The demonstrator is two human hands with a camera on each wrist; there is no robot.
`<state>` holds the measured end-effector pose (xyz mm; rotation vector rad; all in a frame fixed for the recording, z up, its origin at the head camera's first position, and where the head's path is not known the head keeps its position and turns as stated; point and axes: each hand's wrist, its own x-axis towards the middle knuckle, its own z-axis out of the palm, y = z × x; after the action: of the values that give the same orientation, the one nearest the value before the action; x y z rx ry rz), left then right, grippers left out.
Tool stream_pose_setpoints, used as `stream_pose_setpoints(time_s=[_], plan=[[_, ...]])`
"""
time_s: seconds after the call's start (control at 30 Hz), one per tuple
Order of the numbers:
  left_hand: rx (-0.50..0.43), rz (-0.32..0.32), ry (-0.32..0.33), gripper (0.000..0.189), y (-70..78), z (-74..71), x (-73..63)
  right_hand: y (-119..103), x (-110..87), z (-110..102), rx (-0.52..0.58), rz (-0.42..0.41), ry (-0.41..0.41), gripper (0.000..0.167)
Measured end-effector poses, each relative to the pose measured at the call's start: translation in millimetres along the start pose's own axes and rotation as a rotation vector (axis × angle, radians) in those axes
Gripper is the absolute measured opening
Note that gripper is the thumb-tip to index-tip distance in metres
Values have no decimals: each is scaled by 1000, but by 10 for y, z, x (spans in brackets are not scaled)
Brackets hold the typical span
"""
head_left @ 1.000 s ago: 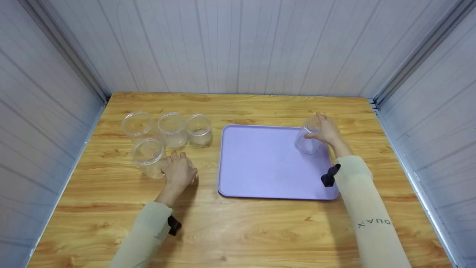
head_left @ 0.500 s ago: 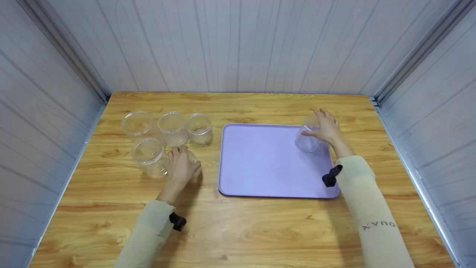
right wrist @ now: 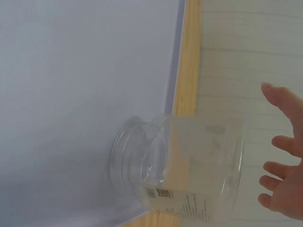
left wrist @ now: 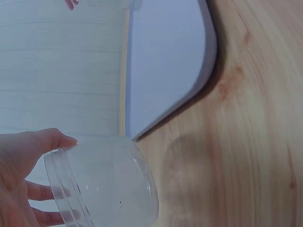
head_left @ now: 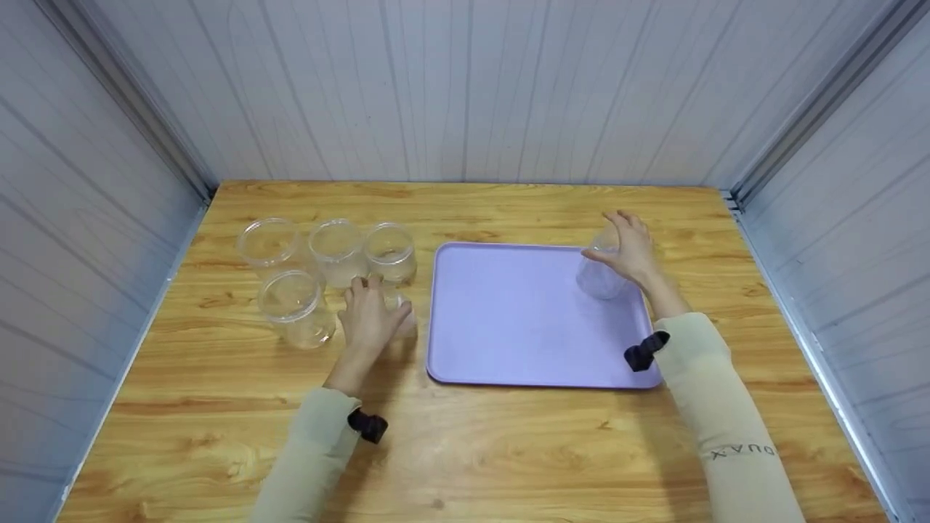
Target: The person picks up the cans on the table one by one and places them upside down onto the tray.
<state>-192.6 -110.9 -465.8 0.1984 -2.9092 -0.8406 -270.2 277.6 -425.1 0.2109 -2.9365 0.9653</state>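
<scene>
My left hand (head_left: 367, 316) grips a clear plastic jar (left wrist: 111, 182) near its ridged rim, thumb on one side and fingers on the other. In the left wrist view this jar's base points toward the wooden table, its shadow lying apart from it. On the right part of the purple tray (head_left: 508, 319), a taller clear jar (right wrist: 199, 151) stands upside down, threaded rim on the tray and a printed label on its side. Just above that jar, my right hand (right wrist: 289, 165) is spread, with a gap between its fingers and the jar in the right wrist view.
Several other clear jars stand left of the tray: a small one (head_left: 390, 254), a medium one (head_left: 338, 254), a large one behind (head_left: 269, 247) and another large one in front (head_left: 294, 312). Pale panel walls (head_left: 465, 87) enclose the table (head_left: 508, 450) at back and sides.
My left hand has moved right toward the tray with the small jar, away from the front large jar. The right hand's fingers have spread and come off the jar on the tray.
</scene>
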Motion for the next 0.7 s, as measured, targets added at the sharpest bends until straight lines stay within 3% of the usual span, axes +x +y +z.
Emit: stream_pose_setpoints(time_s=[0.43,0.7], plan=[[-154,54,95,58,158,135,11,-121,-26,98,96,-60,129,65],[-241,65,135,57,251,216,-1,-191,-106,172,295,-144,240,52]])
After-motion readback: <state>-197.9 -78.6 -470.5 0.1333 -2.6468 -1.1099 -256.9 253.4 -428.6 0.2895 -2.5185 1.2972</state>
